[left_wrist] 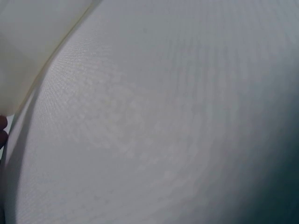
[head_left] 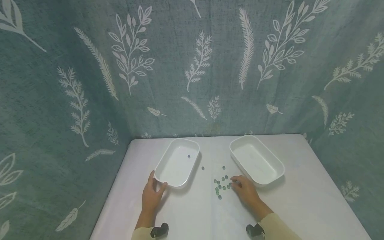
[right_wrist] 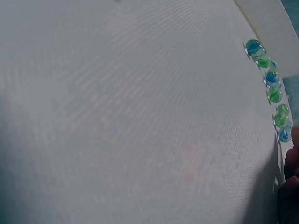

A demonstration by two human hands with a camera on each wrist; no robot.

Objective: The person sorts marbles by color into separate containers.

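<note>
My left hand (head_left: 152,196) holds the near-left corner of a white tray (head_left: 160,163), thumb at its front rim and fingers along its left side. One small dark marble (head_left: 189,156) lies in that tray. On the white cloth between two trays sits a loose group of glass marbles (head_left: 220,187), green and blue in the right wrist view. My right hand (head_left: 246,191) is at the group's right side, thumb and forefinger a little apart, fingertips right beside a marble (head_left: 229,186). In the right wrist view, its fingers (right_wrist: 292,161) show at the right edge near a bluish marble (right_wrist: 284,135).
A second white tray (head_left: 270,162) stands right of the marbles, close beyond my right hand. Two stray marbles lie farther back, one (head_left: 202,168) near the left tray and one (head_left: 223,167) behind the group. A leaf-patterned green curtain (head_left: 180,66) hangs behind the table.
</note>
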